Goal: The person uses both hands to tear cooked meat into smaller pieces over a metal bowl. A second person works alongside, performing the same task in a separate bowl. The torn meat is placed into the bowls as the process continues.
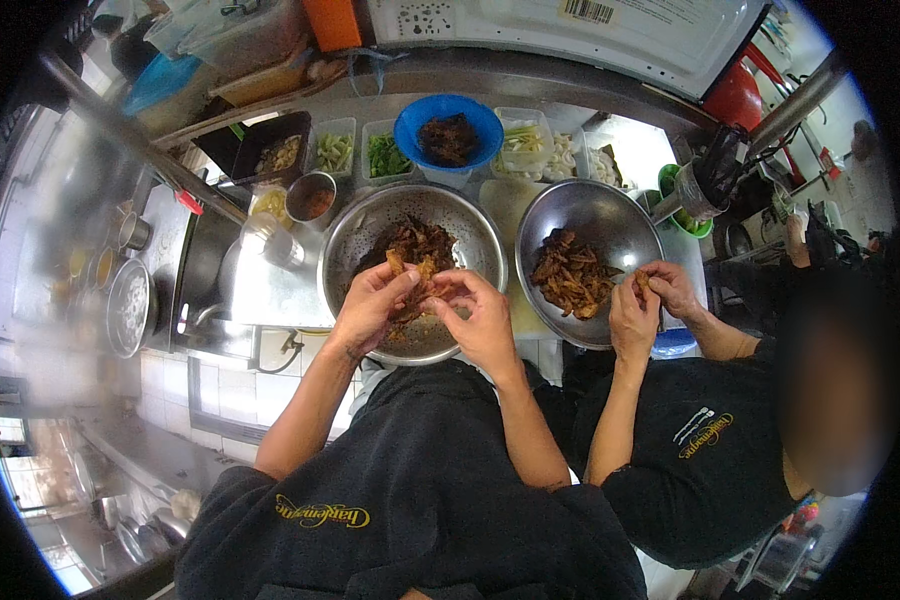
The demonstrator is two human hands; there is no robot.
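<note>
Over a perforated metal colander [345,225], my left hand [375,300] pinches a piece of brown cooked meat [396,262] between thumb and fingers. Close beside it, my right hand [476,307] has its thumb and fingertips on the same cluster of meat; my fingers partly hide where it is gripped. Dark brown meat pieces [420,236] lie in the colander below and behind my hands. Behind the colander, a blue bowl [409,139] holds more dark brown food [448,140].
At right, a co-worker's hands [634,307] hold a brown piece over a metal bowl [607,206] of browned meat strips [574,274]. Tubs of chopped greens [387,155] line the counter's back. A metal cup [311,199] and clear container [281,247] stand left of the colander.
</note>
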